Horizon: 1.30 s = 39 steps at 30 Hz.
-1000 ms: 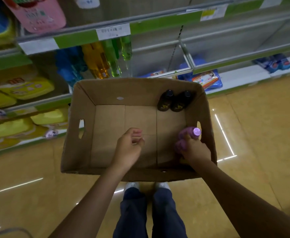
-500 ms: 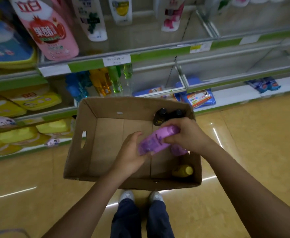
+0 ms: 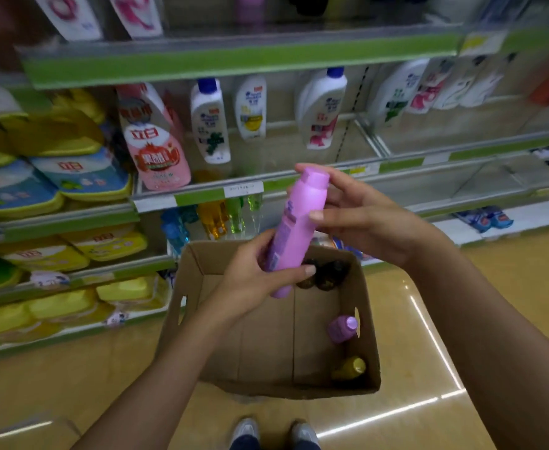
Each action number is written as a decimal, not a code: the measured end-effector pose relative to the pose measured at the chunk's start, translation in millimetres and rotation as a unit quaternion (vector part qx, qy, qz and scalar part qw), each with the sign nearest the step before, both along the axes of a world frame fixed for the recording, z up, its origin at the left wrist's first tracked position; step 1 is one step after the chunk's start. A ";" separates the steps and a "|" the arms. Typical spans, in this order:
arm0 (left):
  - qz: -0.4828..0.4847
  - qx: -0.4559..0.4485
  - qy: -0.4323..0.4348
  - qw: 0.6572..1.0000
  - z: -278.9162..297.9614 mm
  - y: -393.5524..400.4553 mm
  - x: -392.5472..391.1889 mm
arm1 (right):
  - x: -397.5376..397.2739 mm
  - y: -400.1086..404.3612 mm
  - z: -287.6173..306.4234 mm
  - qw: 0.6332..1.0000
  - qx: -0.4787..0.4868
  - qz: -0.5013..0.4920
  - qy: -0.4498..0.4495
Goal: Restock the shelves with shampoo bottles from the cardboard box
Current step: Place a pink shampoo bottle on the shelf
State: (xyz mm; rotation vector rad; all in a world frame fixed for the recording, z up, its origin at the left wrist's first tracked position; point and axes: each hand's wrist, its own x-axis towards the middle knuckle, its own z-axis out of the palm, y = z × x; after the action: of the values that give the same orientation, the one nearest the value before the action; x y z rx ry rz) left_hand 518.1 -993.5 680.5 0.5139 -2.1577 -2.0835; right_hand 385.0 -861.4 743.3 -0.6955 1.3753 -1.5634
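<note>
The left hand (image 3: 250, 280) grips the lower body of the purple shampoo bottle (image 3: 294, 232), thumb across its front. The right hand (image 3: 361, 219) holds the upper part near the cap, fingers curled loosely around it. The bottle is held tilted above the cardboard box (image 3: 221, 381). It appears to be rigid, smooth plastic, light enough for one hand; grip at mid-body to limit slipping. A small purple bottle (image 3: 343, 328) and a yellow bottle (image 3: 349, 368) remain inside. The shelf (image 3: 266, 185) stands beyond.

Two hands (image 3: 253, 280) hold one purple bottle (image 3: 294, 232) above one box (image 3: 182, 319) containing one smaller purple bottle (image 3: 343, 328), one yellow bottle (image 3: 349, 368) and two dark bottles (image 3: 326, 272).
</note>
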 end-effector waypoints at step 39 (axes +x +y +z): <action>0.035 -0.123 0.126 0.984 168.5 -80.6 -78.6 | -44.8 -90.1 145.2 0.955 -0.156 -0.223 0.120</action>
State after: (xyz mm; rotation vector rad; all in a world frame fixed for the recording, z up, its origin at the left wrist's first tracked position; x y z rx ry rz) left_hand 439.5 -1074.2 848.9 0.2768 -2.1705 -1.7071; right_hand 340.2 -951.5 888.5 -0.8242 1.5547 -2.1451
